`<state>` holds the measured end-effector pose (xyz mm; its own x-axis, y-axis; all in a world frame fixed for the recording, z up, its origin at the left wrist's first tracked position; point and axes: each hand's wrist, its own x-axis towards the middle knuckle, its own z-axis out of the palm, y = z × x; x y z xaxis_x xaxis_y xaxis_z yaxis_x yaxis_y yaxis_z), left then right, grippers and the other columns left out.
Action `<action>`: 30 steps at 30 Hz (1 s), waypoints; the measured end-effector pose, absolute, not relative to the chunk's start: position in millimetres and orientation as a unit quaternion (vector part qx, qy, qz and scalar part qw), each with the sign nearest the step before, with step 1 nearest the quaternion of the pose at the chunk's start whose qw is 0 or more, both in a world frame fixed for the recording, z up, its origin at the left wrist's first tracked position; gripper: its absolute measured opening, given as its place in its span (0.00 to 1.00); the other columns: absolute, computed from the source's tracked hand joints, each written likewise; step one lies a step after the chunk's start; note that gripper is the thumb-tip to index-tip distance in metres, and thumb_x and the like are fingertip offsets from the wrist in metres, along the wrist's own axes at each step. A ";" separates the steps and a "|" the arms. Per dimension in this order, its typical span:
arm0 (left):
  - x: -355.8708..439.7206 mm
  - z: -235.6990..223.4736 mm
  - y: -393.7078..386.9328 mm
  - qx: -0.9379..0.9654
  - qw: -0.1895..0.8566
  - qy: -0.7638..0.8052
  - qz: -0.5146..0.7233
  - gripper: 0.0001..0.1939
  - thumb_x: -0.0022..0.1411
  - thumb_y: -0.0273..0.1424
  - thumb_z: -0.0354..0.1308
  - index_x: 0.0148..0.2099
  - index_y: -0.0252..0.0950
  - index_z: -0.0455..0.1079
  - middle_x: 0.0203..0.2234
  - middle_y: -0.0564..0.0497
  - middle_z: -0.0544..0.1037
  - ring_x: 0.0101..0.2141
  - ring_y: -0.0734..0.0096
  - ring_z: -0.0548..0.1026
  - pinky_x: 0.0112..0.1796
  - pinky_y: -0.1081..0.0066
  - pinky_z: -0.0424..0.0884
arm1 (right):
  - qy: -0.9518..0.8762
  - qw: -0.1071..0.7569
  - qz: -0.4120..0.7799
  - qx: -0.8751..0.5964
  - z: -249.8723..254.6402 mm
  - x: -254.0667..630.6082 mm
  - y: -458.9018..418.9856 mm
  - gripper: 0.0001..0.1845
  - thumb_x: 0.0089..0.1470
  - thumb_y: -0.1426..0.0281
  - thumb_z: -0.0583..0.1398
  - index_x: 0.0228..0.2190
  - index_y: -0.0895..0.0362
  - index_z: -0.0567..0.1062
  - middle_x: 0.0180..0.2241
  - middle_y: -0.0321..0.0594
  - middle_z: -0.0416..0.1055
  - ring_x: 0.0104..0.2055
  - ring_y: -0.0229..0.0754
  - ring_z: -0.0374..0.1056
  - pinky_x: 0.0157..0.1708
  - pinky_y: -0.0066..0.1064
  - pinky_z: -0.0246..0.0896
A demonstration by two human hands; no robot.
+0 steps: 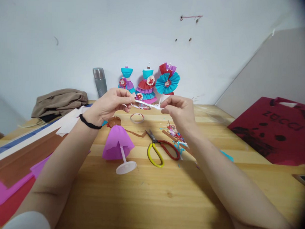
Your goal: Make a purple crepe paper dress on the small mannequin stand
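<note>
Raised over the table, my left hand [117,100] pinches one end of a narrow white strip [146,104] that looks like tape. The other end is pinched in my right hand [178,107], where a short white piece sticks up by the fingertips. Just below the strip is a ring [144,108], perhaps a tape roll; whether my left fingers touch it I cannot tell. Another tape roll [137,118] lies on the table. Nearer me, a small dress form with a purple paper skirt [118,140] lies tipped over, its white round base [126,167] towards me.
Scissors [155,141] with yellow and red handles lie open beside paper scraps [175,133]. Three paper-dressed forms [148,84] stand at the wall near a grey bottle [100,81]. Coloured paper sheets [26,157] and brown cloth [60,103] are left, a red bag [269,132] right.
</note>
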<state>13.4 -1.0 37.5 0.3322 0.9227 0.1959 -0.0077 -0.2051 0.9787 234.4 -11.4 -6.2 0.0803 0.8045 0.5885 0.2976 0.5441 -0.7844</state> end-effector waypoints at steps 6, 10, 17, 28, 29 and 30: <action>4.5 47.6 -2.0 0.570 0.557 0.355 0.488 0.12 0.59 0.17 0.58 0.24 0.28 0.72 0.19 0.49 0.73 0.19 0.80 0.69 0.20 0.81 0.67 | -0.655 0.532 0.159 -0.513 -19.4 258.3 16.9 0.07 0.38 0.70 0.57 0.14 0.54 0.64 0.15 0.33 0.58 0.21 0.36 0.52 0.22 0.31 0.45; 2.2 53.5 -2.2 0.489 0.611 0.338 0.522 0.13 0.62 0.16 0.54 0.25 0.27 0.71 0.21 0.47 0.72 0.20 0.80 0.70 0.21 0.82 0.68 | -0.661 0.386 0.094 -0.637 -32.1 268.4 30.1 0.06 0.43 0.71 0.55 0.17 0.56 0.68 0.17 0.35 0.60 0.24 0.38 0.57 0.25 0.31 0.48; 1.5 59.1 -2.5 0.325 0.706 0.334 0.533 0.15 0.67 0.19 0.47 0.30 0.27 0.69 0.24 0.45 0.74 0.21 0.81 0.69 0.19 0.86 0.69 | -0.677 0.264 0.094 -0.680 -46.1 268.0 37.5 0.08 0.43 0.76 0.55 0.21 0.57 0.74 0.22 0.41 0.71 0.28 0.42 0.66 0.27 0.31 0.50; 1.6 54.4 3.2 0.237 0.714 0.329 0.570 0.13 0.66 0.18 0.48 0.30 0.28 0.68 0.25 0.44 0.74 0.21 0.81 0.71 0.21 0.87 0.70 | -0.699 0.195 0.098 -0.681 -55.1 274.7 44.6 0.13 0.48 0.78 0.56 0.30 0.59 0.81 0.32 0.46 0.79 0.34 0.43 0.72 0.32 0.29 0.57; 1.8 54.3 3.6 0.235 0.712 0.332 0.572 0.13 0.66 0.18 0.48 0.30 0.28 0.68 0.25 0.44 0.74 0.21 0.81 0.70 0.21 0.87 0.70 | -0.699 0.193 0.100 -0.682 -54.8 275.9 45.0 0.13 0.48 0.78 0.56 0.31 0.59 0.81 0.32 0.47 0.79 0.34 0.43 0.72 0.31 0.29 0.57; 2.1 54.2 4.1 0.234 0.710 0.336 0.574 0.13 0.67 0.18 0.48 0.30 0.28 0.68 0.24 0.45 0.74 0.21 0.81 0.70 0.21 0.87 0.70 | -0.698 0.191 0.103 -0.683 -54.2 276.9 45.2 0.13 0.48 0.79 0.56 0.31 0.60 0.81 0.31 0.47 0.79 0.33 0.43 0.71 0.31 0.29 0.56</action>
<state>2.1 4.1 54.2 0.1166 0.9711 -0.2082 -0.6575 0.2326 0.7166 276.9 45.2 -54.2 0.0050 0.9921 0.1251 0.9134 0.0464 -0.4045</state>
